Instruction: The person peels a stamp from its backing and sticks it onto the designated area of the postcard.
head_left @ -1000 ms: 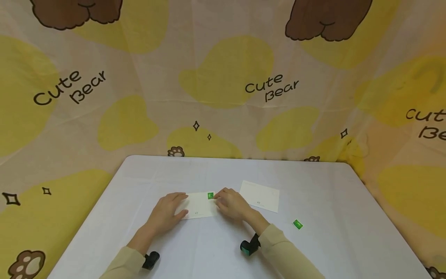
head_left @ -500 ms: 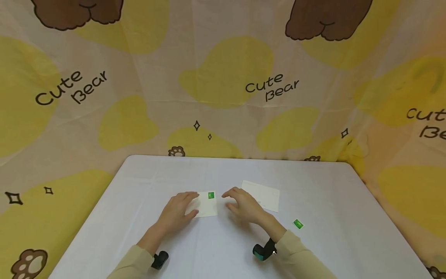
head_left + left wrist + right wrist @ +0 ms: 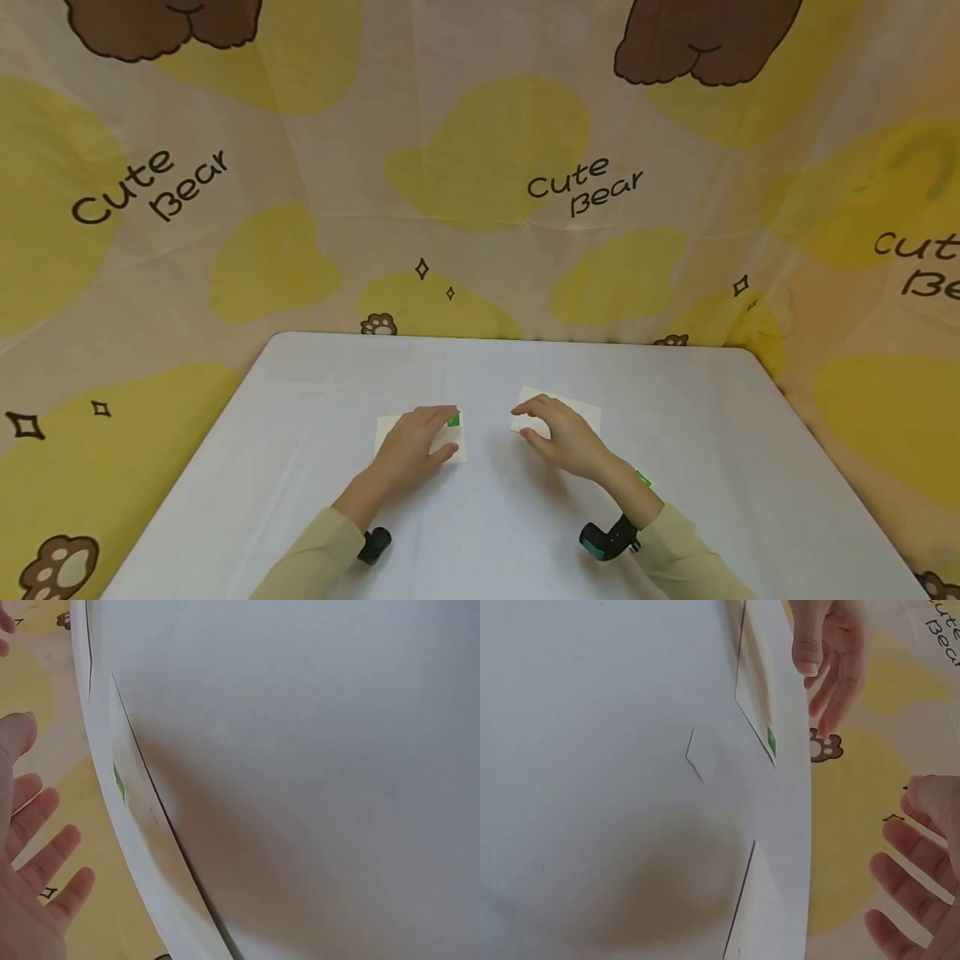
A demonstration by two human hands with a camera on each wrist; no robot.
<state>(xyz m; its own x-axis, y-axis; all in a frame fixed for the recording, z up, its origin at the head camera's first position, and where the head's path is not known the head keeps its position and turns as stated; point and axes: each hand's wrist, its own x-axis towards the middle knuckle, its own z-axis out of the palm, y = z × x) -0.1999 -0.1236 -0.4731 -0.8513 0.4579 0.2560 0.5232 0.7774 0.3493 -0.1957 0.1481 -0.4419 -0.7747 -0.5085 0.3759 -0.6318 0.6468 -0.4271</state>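
Observation:
A white card [image 3: 385,427] lies flat on the table, with a green stamp [image 3: 453,421] at its upper right corner. Over that card hovers my left hand [image 3: 412,437], its relaxed fingers partly covering the stamp. The left wrist view shows this hand [image 3: 34,885] with spread fingers and nothing in them. My right hand [image 3: 562,435] hangs over a second white card [image 3: 590,414], fingers apart and holding nothing. Loose fingers also show on the right hand [image 3: 922,877] in its own wrist view. Another green stamp [image 3: 643,477] is mostly hidden behind the right wrist.
A small white paper piece [image 3: 701,756] lies between the two cards in the right wrist view. The white table [image 3: 322,375] reaches back to a yellow-patterned cloth [image 3: 480,167]. Each wrist carries a black camera [image 3: 606,540].
My right hand has drawn away from the stamped card, moving right over the second card. The left hand has slid right across the stamped card. The right wrist now covers most of the loose stamp.

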